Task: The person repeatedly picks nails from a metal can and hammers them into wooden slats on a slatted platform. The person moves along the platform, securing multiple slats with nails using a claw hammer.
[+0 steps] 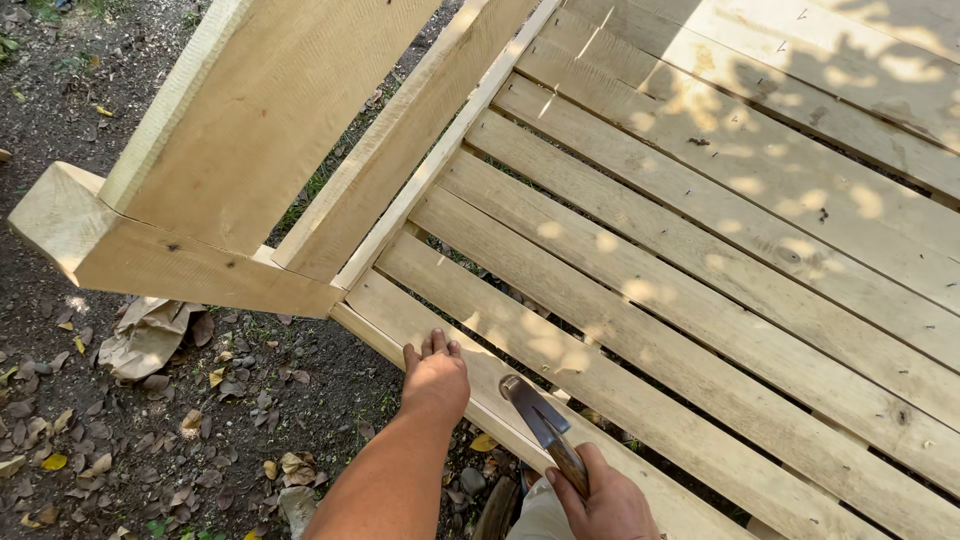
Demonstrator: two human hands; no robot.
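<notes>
Hammer with a steel head and a brown wooden handle sits in the right hand, fingers wrapped tight round the handle near its lower end. Its long axis runs up and to the left from that fist, so the head ends up hovering just over the outermost pale wooden slat of the rough-sawn slatted platform. Can't tell whether the head is actually touching the wood or just above it.

The left hand is holding nothing. It's flat, palm down, fingers together and pointing up the frame, pressed on that same edge slat. So the hammer head is just to the right of the left hand and a bit lower in view, near it but clearly apart. The slat runs diagonally from lower right to upper left, roughly crossing the line of the handle.

No nail visible between the two hands that I can make out. Past the left hand, thick pale timber boards stand up from the corner, and below is dark soil with dry leaves.
</notes>
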